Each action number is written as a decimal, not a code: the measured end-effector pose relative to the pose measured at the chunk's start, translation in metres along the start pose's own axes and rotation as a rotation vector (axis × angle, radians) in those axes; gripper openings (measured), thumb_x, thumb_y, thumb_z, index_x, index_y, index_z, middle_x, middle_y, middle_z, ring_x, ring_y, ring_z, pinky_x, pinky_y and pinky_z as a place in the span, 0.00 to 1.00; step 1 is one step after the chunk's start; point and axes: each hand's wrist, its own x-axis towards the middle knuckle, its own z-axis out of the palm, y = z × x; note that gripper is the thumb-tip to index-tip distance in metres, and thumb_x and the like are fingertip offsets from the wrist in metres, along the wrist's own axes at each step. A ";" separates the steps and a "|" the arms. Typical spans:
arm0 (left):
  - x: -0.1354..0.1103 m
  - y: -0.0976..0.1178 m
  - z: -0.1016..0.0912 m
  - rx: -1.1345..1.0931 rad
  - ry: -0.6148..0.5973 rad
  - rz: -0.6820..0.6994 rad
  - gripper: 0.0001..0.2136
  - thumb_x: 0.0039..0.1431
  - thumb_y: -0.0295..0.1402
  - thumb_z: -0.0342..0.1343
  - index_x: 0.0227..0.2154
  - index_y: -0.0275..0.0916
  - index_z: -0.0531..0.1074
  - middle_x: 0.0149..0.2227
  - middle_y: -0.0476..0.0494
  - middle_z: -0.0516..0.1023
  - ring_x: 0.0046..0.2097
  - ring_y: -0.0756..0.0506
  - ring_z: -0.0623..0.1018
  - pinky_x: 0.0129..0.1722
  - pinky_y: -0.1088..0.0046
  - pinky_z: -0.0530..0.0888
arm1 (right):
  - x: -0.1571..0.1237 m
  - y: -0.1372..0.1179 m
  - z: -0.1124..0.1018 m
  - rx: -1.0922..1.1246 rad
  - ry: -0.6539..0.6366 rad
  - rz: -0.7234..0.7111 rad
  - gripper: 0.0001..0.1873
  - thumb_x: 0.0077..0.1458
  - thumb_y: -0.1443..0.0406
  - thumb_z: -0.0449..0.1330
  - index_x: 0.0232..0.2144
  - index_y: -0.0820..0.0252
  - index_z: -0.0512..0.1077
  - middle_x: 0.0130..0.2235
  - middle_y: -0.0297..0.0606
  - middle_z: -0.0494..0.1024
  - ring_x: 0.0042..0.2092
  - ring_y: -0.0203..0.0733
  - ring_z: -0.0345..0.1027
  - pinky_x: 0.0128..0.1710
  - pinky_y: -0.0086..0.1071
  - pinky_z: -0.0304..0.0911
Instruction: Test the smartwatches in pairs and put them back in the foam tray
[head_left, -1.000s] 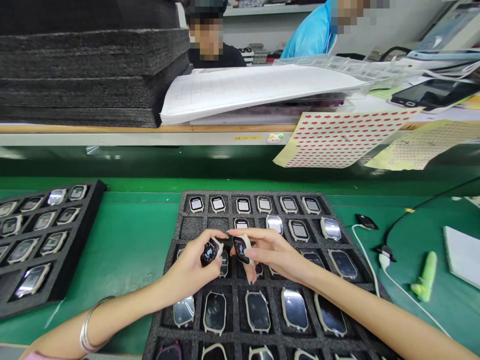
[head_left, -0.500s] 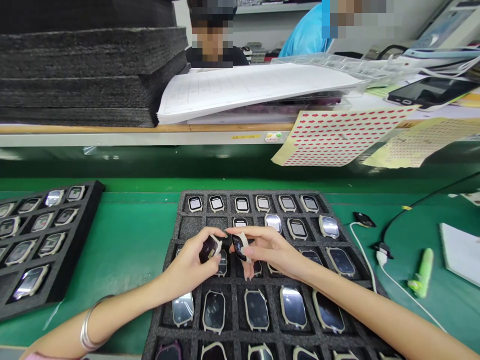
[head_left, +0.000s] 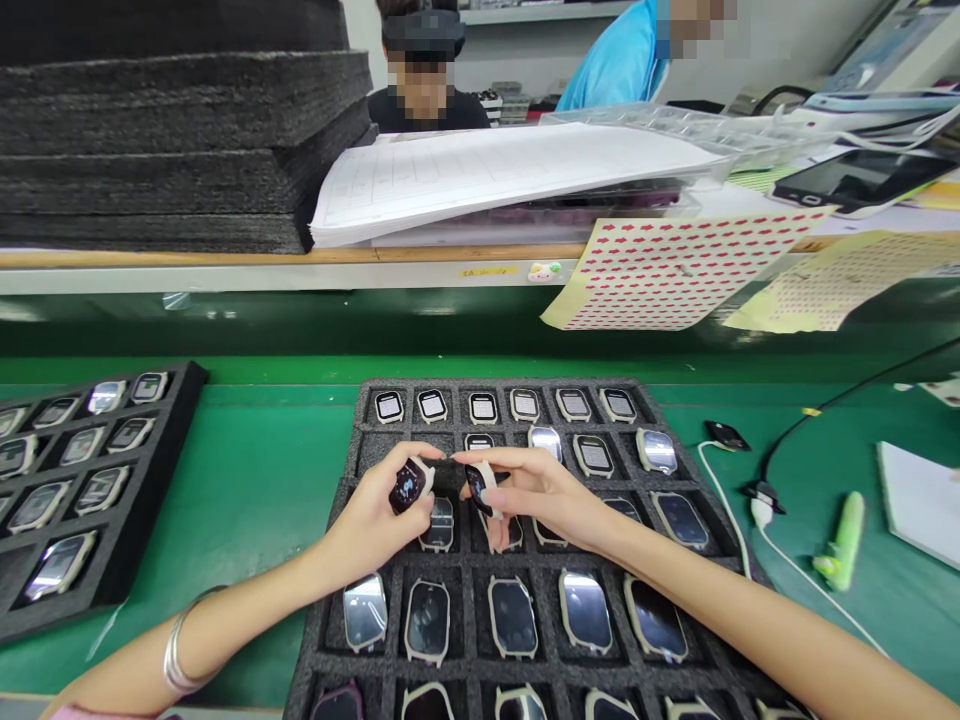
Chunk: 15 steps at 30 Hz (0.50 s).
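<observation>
Between the thumb and fingers of my left hand [head_left: 382, 505] is a smartwatch case [head_left: 409, 485], tilted on edge, its dark screen showing a small lit pattern. My right hand [head_left: 536, 490] pinches a second smartwatch case [head_left: 478, 487] with a pale frame, also turned on edge. The two hands are close together, index fingertips nearly meeting. Both are above a dark foam tray [head_left: 469, 625] whose compartments hold many strapless watch cases. Some in the far rows have lit white screens, such as this watch case [head_left: 484, 407]; nearer ones look dark. A few compartments behind my hands are hidden.
At left, another foam tray [head_left: 142, 530] holds more watch cases. A charging cable [head_left: 724, 500], a black puck [head_left: 727, 436] and a green pen-like object [head_left: 849, 540] lie at right. Foam sheets [head_left: 150, 150] and papers [head_left: 487, 185] occupy the shelf above. Two people are beyond it.
My left hand has shifted slightly left and up and turned its watch case, so more of the screen now faces me. My right hand stays nearly in place.
</observation>
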 end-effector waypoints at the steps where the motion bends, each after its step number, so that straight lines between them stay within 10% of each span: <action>1: 0.000 0.000 0.000 0.005 -0.001 -0.003 0.17 0.54 0.24 0.50 0.47 0.42 0.64 0.37 0.50 0.70 0.37 0.47 0.70 0.39 0.74 0.65 | 0.000 0.000 0.000 -0.005 0.008 0.006 0.26 0.54 0.65 0.65 0.55 0.58 0.67 0.37 0.40 0.76 0.26 0.37 0.75 0.27 0.29 0.73; 15: -0.003 0.007 -0.003 0.038 0.041 0.029 0.17 0.55 0.24 0.51 0.47 0.44 0.65 0.33 0.52 0.68 0.32 0.50 0.67 0.32 0.77 0.65 | -0.005 -0.007 0.000 -0.030 0.040 -0.021 0.23 0.55 0.65 0.64 0.53 0.61 0.68 0.36 0.42 0.78 0.26 0.39 0.75 0.27 0.30 0.72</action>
